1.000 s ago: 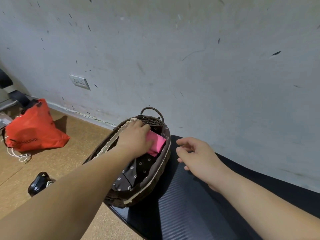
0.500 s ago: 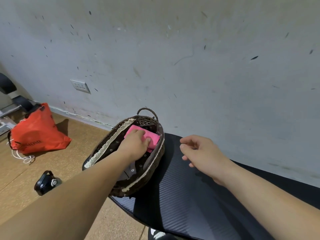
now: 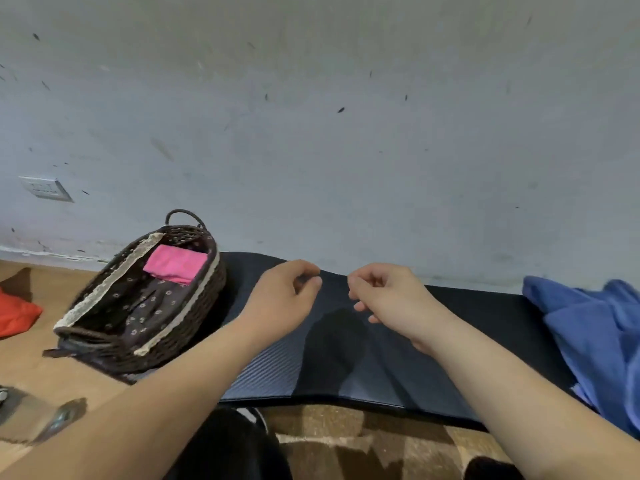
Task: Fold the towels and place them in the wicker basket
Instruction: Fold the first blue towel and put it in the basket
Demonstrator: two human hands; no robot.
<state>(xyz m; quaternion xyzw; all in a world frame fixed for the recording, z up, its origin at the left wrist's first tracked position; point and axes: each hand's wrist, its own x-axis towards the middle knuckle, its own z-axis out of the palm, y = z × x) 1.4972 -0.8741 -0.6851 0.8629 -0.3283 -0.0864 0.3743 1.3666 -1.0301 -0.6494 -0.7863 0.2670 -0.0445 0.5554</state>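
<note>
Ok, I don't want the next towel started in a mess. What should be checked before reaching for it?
1. Pink towel folded and in the basket: ok.
2. Left hand free: ok, loosely curled, holds nothing.
3. Right hand free: ok, holds nothing.
4. Room in the basket: ok, the near part of its liner is bare.
5. Mat bare under the hands for folding: ok.
6. Blue towel folded: not ok, it lies crumpled at the mat's right end, and the frame cuts part of it off.
</note>
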